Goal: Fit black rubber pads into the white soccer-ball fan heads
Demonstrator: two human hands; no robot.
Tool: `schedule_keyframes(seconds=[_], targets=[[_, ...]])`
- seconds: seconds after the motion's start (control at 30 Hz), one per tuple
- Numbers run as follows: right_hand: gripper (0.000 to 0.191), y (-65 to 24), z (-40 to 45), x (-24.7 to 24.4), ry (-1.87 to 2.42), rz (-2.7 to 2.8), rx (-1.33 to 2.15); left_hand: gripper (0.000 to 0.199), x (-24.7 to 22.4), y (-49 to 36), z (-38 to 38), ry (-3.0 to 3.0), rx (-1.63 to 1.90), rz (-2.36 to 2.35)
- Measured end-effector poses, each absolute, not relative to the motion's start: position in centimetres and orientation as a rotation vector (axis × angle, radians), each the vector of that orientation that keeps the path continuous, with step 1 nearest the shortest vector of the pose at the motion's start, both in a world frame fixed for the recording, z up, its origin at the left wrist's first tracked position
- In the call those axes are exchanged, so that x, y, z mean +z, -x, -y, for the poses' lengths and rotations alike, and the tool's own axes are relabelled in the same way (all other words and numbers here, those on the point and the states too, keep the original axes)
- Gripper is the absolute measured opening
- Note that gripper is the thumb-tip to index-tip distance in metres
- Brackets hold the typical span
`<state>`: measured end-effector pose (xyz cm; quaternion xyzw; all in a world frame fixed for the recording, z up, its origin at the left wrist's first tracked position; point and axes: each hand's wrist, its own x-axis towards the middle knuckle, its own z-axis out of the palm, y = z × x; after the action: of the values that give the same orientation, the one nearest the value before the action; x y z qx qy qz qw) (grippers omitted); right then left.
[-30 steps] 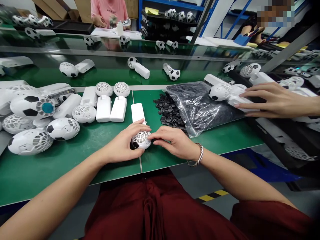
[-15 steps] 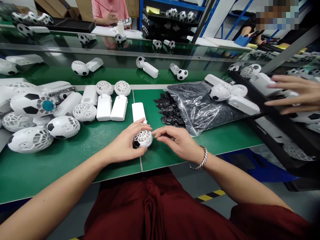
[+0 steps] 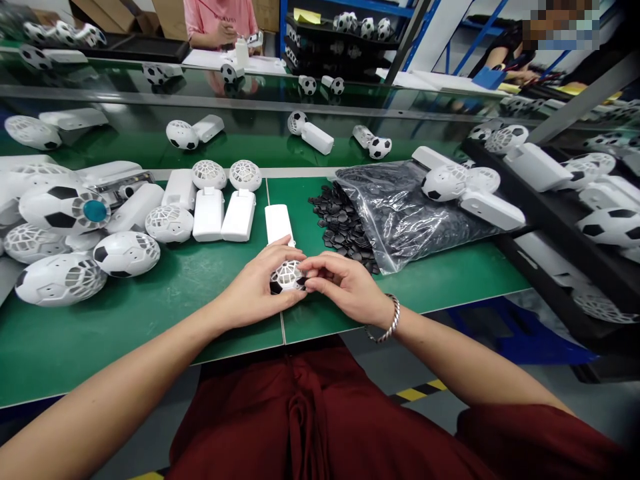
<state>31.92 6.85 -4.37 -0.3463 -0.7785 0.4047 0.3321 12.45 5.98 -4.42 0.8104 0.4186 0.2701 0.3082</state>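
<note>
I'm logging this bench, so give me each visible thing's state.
Left hand: curled around the ball.
Ball: white lattice showing, black patch visible.
Right hand: fingers at ball's right side, grip unclear.
Black pieces: heaped loose beside the plastic bag.
Plastic bag: lying down, dark contents visible.
Black tray: holding white units.

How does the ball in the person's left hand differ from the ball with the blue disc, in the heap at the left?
The held ball is gripped by the left hand; the blue-disc ball lies in the heap, with no hand on it.
The held ball shows an open white lattice on top; the blue-disc ball shows its blue disc toward one end.
Both are white with black patches.
</note>
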Motion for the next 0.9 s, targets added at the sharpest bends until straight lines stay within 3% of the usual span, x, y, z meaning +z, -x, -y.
schedule_keyframes(seconds=[0.2, 0.57, 0.9], targets=[[0.013, -32.4, -6.9, -4.1, 0.856, 2.152, 0.895, 0.043, -4.3, -12.6, -6.0, -2.135, 0.714, -1.112], [0.009, -31.7, -7.2, -4.5, 0.966, 1.929, 1.241, 0.040, -4.1, -12.5, -5.9, -2.113, 0.697, -1.117], [0.026, -31.2, -8.5, -4.4, 0.996, 1.799, 1.535, 0.033, -3.8, -12.7, -6.2, -2.049, 0.672, -1.095]])
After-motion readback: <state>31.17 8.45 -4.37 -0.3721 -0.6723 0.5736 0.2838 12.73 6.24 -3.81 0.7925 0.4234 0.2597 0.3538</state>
